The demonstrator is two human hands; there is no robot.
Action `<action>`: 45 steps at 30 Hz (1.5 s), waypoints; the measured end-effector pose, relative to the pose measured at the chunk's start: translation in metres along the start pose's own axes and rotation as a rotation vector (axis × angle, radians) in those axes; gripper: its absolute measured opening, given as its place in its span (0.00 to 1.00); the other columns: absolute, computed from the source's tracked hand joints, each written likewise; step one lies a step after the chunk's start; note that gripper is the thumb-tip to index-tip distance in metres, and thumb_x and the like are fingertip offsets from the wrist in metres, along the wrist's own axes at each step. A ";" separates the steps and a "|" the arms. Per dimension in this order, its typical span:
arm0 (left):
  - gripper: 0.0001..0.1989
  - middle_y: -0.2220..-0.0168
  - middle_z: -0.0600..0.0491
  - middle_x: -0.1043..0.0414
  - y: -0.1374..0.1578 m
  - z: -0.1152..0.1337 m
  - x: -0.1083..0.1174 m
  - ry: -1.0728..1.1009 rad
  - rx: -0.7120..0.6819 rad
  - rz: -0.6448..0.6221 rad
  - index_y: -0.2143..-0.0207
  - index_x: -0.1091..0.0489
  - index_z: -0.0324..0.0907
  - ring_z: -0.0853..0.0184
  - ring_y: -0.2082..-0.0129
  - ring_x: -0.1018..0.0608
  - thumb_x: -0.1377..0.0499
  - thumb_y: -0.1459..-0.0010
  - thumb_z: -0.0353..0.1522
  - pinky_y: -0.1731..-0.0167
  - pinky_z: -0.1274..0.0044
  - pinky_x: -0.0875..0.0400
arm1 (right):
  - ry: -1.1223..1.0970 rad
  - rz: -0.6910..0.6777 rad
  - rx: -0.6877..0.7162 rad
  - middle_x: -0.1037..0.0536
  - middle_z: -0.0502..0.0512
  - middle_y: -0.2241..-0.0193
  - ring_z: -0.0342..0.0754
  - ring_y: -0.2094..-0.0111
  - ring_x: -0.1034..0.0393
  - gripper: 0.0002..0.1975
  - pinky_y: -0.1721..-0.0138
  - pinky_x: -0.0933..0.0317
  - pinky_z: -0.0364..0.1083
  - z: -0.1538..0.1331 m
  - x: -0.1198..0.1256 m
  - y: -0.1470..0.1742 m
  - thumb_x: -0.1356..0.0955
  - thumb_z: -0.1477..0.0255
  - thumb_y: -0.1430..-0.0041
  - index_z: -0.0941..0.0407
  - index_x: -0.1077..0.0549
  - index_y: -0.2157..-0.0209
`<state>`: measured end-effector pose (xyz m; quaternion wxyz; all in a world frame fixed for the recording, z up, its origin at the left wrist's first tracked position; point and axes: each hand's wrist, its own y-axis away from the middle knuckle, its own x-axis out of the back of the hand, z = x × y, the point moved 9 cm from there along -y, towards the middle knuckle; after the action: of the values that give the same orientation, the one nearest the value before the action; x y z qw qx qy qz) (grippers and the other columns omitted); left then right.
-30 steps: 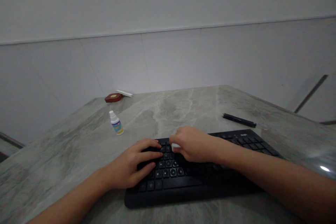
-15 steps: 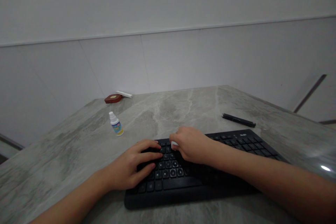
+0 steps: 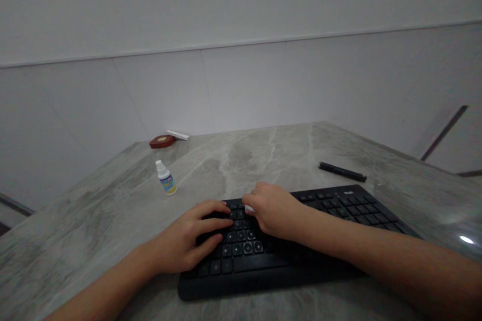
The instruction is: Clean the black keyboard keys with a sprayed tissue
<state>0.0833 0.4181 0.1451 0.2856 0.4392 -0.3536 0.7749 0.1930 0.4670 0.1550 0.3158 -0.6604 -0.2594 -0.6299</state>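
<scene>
A black keyboard (image 3: pixel 263 261) lies across the near part of the table, with pale ring-like marks on several of its keys. My left hand (image 3: pixel 194 235) rests on the keyboard's left end, fingers spread over the keys and holding nothing. Over the upper middle keys, my right hand (image 3: pixel 273 208) is closed around a small white item (image 3: pixel 249 208). Only a bit of that item shows between the fingers, so its kind is hidden. My right forearm covers part of the keyboard's right half.
A small white bottle with a colourful label (image 3: pixel 166 179) stands left of the keyboard. Behind the keyboard on the right lies a black pen (image 3: pixel 342 172). A red-brown case (image 3: pixel 161 141) and a white strip-like object (image 3: pixel 177 135) lie at the back left by the wall.
My right hand has shifted very slightly, and a little more of the white item's side shows. My left hand and the keyboard stay in place.
</scene>
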 end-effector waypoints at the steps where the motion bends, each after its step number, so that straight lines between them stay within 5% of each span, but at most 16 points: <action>1: 0.20 0.42 0.45 0.36 0.000 0.000 0.000 0.002 0.002 -0.001 0.44 0.32 0.45 0.57 0.42 0.31 0.47 0.36 0.25 0.43 0.62 0.32 | -0.001 0.005 0.003 0.20 0.62 0.67 0.53 0.65 0.27 0.08 0.68 0.42 0.46 0.001 0.000 0.000 0.35 0.75 0.38 0.59 0.23 0.63; 45: 0.19 0.42 0.45 0.36 0.001 0.000 0.000 0.006 0.005 -0.002 0.44 0.32 0.45 0.57 0.42 0.31 0.47 0.36 0.25 0.42 0.62 0.33 | -0.133 -0.100 0.207 0.20 0.57 0.70 0.50 0.66 0.28 0.08 0.65 0.42 0.45 -0.002 -0.007 -0.001 0.34 0.75 0.41 0.56 0.22 0.65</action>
<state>0.0831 0.4174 0.1447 0.2864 0.4380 -0.3504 0.7768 0.1900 0.4667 0.1480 0.3324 -0.6509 -0.3760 -0.5696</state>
